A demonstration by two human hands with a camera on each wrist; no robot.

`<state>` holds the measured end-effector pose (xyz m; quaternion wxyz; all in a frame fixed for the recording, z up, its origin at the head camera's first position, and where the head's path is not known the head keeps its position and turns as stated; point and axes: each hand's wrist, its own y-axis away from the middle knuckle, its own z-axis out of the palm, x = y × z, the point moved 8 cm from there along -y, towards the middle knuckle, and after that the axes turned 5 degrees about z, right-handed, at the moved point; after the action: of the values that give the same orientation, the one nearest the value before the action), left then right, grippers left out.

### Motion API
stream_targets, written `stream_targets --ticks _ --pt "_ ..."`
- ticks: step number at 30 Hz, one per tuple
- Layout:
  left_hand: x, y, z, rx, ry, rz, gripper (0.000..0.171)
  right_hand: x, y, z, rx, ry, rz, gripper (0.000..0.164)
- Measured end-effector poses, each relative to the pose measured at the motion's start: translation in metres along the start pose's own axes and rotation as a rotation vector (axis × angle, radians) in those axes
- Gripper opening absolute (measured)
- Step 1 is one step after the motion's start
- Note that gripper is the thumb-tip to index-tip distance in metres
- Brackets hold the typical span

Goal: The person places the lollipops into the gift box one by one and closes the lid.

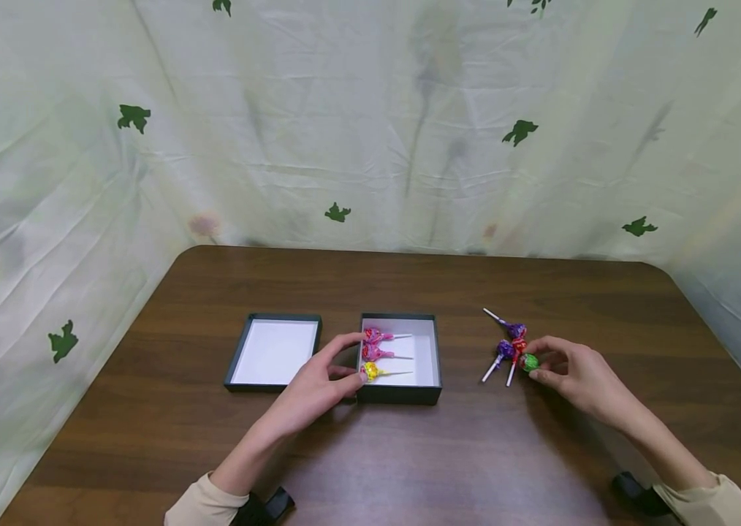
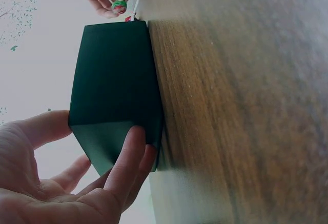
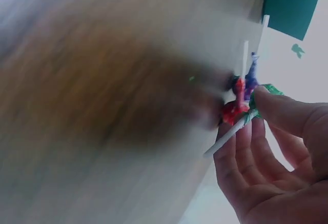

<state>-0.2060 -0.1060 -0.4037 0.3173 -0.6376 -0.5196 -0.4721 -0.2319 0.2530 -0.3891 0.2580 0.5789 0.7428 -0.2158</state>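
Note:
My left hand [image 1: 319,385] grips the left side of a dark green open box [image 1: 399,395], its thumb at the rim and other fingers against the outer wall. Inside, along that wall, lie two pink lollipops [image 1: 377,352] and a yellow lollipop [image 1: 370,371], sticks pointing right. To the right of the box, my right hand [image 1: 574,372] pinches a green-wrapped lollipop [image 3: 272,89] between thumb and fingers, its white stick slanting down in the right wrist view. Right beside those fingers, two purple lollipops [image 1: 506,349] and a red lollipop [image 1: 519,343] lie clustered on the table.
Left of the box lies its shallow lid [image 1: 278,351], white inside face up. Both stand on a brown wooden table [image 1: 449,453]. A pale curtain [image 1: 370,131] with green leaf shapes hangs behind and along the sides.

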Motion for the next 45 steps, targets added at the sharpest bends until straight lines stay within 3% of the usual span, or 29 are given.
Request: stream_targets --ticks 9,22,35,45 --pt "0.000 0.000 0.000 0.003 -0.001 0.000 0.058 -0.021 0.000 0.001 0.029 -0.142 -0.095 0.026" --pt "-0.001 0.000 0.001 0.009 -0.009 0.001 0.058 -0.057 -0.005 0.012 -0.005 -0.346 -0.218 0.030" --pt "0.001 -0.002 0.000 0.012 -0.017 0.011 0.058 -0.101 -0.018 0.020 -0.032 -0.446 -0.336 0.032" --pt "0.003 0.001 0.000 -0.010 -0.004 0.026 0.058 -0.133 -0.021 0.027 -0.071 -0.493 -0.376 0.032"
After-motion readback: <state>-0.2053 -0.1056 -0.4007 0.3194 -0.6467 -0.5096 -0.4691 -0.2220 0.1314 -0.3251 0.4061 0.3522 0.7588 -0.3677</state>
